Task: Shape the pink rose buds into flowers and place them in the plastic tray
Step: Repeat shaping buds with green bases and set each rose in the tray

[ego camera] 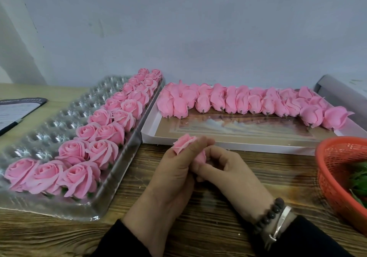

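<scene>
Both my hands hold one pink rose bud (185,143) over the wooden table, in front of the white board. My left hand (174,169) pinches an outer petal between thumb and forefinger. My right hand (224,167) grips the bud's base from the right. The clear plastic tray (49,125) lies at the left, with shaped pink roses (103,135) filling its right-hand rows and its near edge. A long row of unshaped pink buds (248,102) stands on pins along the back of the white board (228,145).
An orange mesh basket (335,169) with green leaves inside sits at the right edge. A dark notebook with a pen (17,107) lies far left. A pale wall runs close behind the table. Bare wood lies between tray and basket.
</scene>
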`<state>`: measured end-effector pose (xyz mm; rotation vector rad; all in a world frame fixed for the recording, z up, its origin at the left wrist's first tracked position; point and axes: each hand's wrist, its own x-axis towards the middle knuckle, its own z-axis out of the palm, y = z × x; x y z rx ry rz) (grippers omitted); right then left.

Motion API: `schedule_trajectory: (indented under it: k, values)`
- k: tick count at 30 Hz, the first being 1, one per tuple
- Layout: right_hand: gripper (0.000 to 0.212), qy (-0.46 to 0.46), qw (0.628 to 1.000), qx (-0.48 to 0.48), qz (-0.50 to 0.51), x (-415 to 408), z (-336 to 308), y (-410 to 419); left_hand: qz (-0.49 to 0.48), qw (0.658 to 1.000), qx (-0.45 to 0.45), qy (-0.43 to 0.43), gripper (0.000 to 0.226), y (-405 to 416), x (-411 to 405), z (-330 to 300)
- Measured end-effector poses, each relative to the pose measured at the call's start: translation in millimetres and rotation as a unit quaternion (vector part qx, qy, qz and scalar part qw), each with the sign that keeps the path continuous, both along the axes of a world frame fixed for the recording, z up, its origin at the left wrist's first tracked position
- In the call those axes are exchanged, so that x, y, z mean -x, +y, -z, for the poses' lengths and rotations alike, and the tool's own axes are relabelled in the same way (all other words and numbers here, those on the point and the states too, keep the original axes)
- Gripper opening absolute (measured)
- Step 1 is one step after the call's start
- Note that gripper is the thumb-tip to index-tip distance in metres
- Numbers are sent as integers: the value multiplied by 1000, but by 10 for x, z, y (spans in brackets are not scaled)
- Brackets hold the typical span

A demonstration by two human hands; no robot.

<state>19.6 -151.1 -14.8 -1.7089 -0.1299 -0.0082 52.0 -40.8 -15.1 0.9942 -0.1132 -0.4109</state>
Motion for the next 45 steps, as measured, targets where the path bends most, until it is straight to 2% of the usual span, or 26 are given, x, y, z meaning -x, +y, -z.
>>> schedule_trajectory:
  k: [4, 7, 8, 10, 13, 14, 16, 18, 21, 23, 25, 29, 32, 34, 38, 41, 42, 45]
  values:
    - [26, -27, 999, -4, 23, -6, 30, 49, -31, 999, 30, -5, 31, -33, 4, 21]
    - [19, -40, 998, 1, 39, 0, 12, 48, -20, 999, 24, -7, 44, -33, 4, 15]
    - [15, -29, 999, -3, 31, 0, 5, 28, -11, 1000, 21, -6, 41, -20, -4, 19]
    - [10, 3, 1000, -10, 5, 3, -6, -16, 0, 1000, 0, -9, 19, 8, -25, 33]
    - [9, 25, 999, -10, -21, 12, -11, -28, -18, 1000, -10, -16, 18, 28, -43, 43]
    - [10, 17, 1000, -14, -12, 12, -12, -19, -32, 999, -12, -28, 22, 26, -40, 34]
    - [9, -17, 998, -46, 39, 0, -8, -3, -85, 992, -37, -83, 43, 31, -38, 26]
    - [8, -58, 992, -57, 93, -16, -3, -13, -148, 971, -95, -162, 51, 36, -41, 27]
    - [18, -116, 987, -35, 102, -6, -26, -37, -189, 927, -207, -249, 27, 21, -37, 9]
    - [26, -123, 990, 5, 71, 14, -50, -30, -182, 913, -249, -269, 38, 3, -26, 11]
    - [34, -123, 990, 49, 46, 24, -58, -21, -165, 898, -287, -289, 59, -7, -17, 36]
    - [47, -130, 987, 95, 25, 10, -105, -56, -124, 857, -361, -346, 84, -23, -18, 86]
    - [47, -120, 987, 104, 3, 4, -133, -102, -84, 838, -390, -372, 93, -30, -18, 108]
    - [40, -110, 988, 110, -4, -7, -129, -127, -66, 831, -401, -381, 95, -36, -14, 114]
    - [21, -91, 991, 99, -5, -36, -103, -172, -58, 846, -380, -369, 98, -52, 12, 94]
    - [22, -97, 990, 97, 13, -52, -89, -203, -53, 870, -372, -320, 99, -27, 2, 74]
    - [24, -102, 990, 98, 17, -53, -86, -211, -44, 878, -374, -297, 93, -24, 1, 68]
    - [26, -123, 985, 120, 9, -38, -107, -212, 4, 887, -380, -263, 55, -19, 17, 38]
